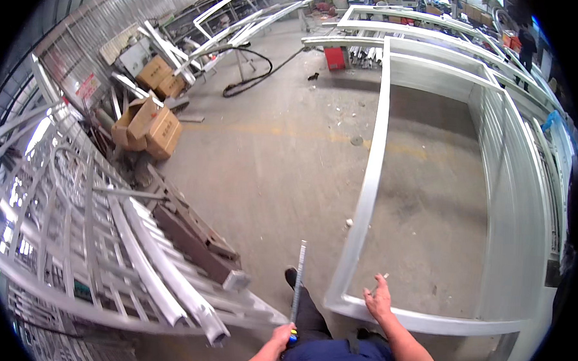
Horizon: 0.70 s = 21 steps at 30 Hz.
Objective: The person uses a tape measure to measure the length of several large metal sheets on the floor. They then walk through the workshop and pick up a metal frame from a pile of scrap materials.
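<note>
My left hand is closed around a tape measure with a blue and yellow case. Its pale metal blade sticks out straight ahead, past my dark shoe. My right hand is raised just above the near left corner of a large white metal frame. Between its fingertips is a small white stub, which looks like a cigarette but is too small to be sure. The frame's long left bar runs away from me.
Silver metal grilles and loose square tubes crowd the left side. Beyond them lie cardboard boxes and a black hose. More white frames and a red box stand far ahead. A person stands far right.
</note>
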Available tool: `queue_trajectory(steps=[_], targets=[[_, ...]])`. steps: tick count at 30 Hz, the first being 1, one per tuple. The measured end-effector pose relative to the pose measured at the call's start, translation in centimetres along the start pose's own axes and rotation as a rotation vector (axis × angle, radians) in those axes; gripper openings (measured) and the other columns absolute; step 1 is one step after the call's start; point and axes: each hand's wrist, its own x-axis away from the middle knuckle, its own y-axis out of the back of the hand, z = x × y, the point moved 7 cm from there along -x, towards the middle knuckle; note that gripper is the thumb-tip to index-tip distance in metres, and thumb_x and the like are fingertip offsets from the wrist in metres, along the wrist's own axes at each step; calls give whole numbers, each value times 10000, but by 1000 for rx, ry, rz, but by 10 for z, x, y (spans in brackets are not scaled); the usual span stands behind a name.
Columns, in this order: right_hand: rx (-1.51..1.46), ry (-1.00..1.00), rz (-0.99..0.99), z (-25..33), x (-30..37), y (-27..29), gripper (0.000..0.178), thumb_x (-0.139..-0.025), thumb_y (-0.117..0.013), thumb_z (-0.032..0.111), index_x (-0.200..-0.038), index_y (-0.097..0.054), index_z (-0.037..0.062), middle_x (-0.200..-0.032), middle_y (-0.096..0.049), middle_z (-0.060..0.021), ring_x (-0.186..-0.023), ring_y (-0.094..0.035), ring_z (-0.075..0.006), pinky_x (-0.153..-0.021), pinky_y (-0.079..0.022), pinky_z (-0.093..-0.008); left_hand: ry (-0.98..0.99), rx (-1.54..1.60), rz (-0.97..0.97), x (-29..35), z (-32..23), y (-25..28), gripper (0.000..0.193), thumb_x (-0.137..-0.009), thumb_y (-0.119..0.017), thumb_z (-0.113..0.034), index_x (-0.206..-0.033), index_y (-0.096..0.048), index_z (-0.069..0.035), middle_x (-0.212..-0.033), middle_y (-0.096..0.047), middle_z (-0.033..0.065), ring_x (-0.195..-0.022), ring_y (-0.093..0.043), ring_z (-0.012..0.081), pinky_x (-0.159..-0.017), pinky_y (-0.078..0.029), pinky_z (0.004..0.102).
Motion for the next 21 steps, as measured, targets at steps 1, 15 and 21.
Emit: queue_trajectory(steps=[1,15,21], targets=[[1,-15,-94,0,-21,-11,624,-790,-678,168,-1315,-377,18,-1279,-503,-224,-1180,-497,-364,-1002,-407,-409,-53,-178,5,-20,-32,4,378,-867,-565,-367,-946,-686,-18,-949,-666,141,-881,-598,229,-788,-456,365],[269,-1200,-528,10,-142,-101,528,-941,-350,586,-1141,-513,126,-991,-672,-159,-914,-624,-390,-751,-463,-481,65,-166,378,-181,-207,148,226,-901,-547,-267,-862,-644,-67,-660,-560,7,-572,-494,116,-486,-382,283],[354,-1178,-500,-7,-138,-110,508,-954,-318,579,-1081,-534,138,-975,-675,-150,-900,-621,-398,-718,-453,-497,49,-216,394,-214,-269,174,158,-885,-566,-194,-876,-655,-63,-626,-542,7,-495,-453,104,-418,-332,289]])
